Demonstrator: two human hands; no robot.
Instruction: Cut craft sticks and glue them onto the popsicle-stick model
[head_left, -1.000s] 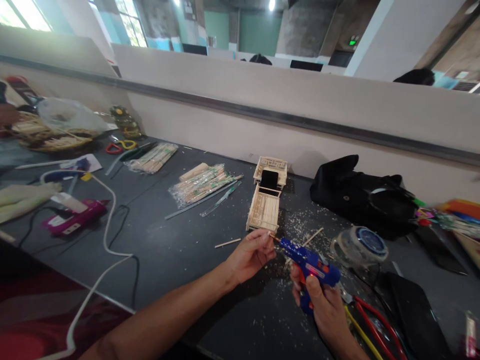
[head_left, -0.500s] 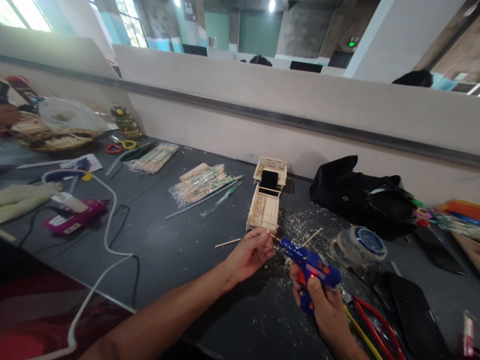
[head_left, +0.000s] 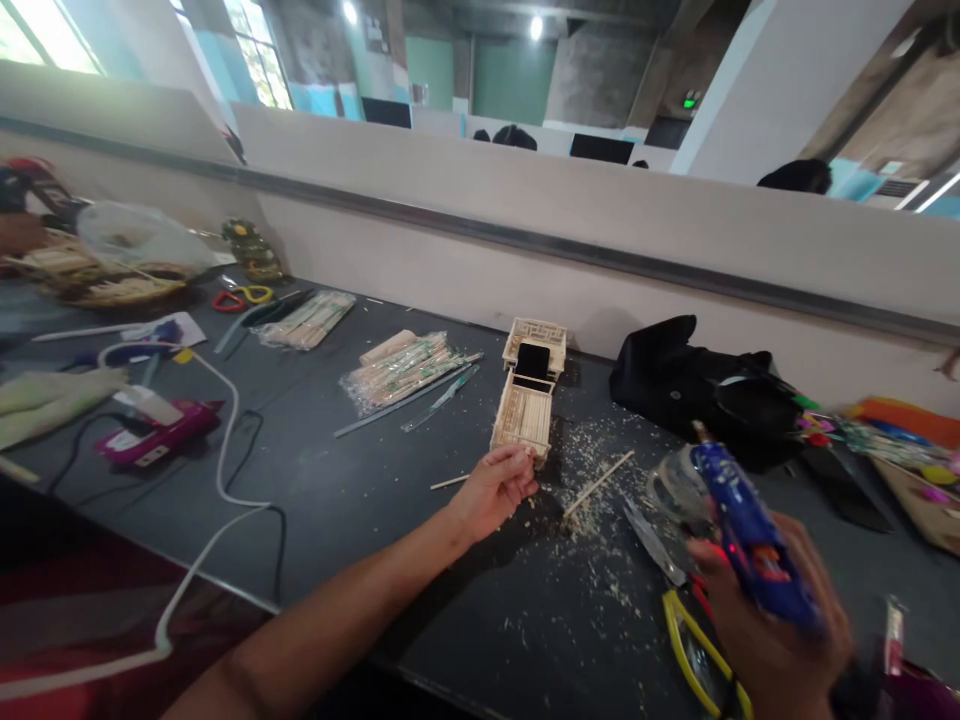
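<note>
My left hand (head_left: 496,488) rests on the dark table (head_left: 360,490) with its fingers pinched at the near edge of a small model truck (head_left: 525,400) built of wooden sticks. What the fingers pinch is too small to see. My right hand (head_left: 772,620) grips a blue glue gun (head_left: 742,530) and holds it up at the right, nozzle pointing up and away. A loose wooden stick (head_left: 598,484) lies between the hands among wood shavings.
Packs of wooden sticks (head_left: 401,367) lie behind the truck. A black bag (head_left: 697,385) sits at the back right. A pink glue gun (head_left: 154,438) with a white cable (head_left: 225,450) lies left. Yellow-handled pliers (head_left: 697,650) and a tape roll (head_left: 675,480) sit near my right hand.
My right hand has swung the blue glue gun away from my left hand, to the right and upward. My left hand has moved a little toward the truck.
</note>
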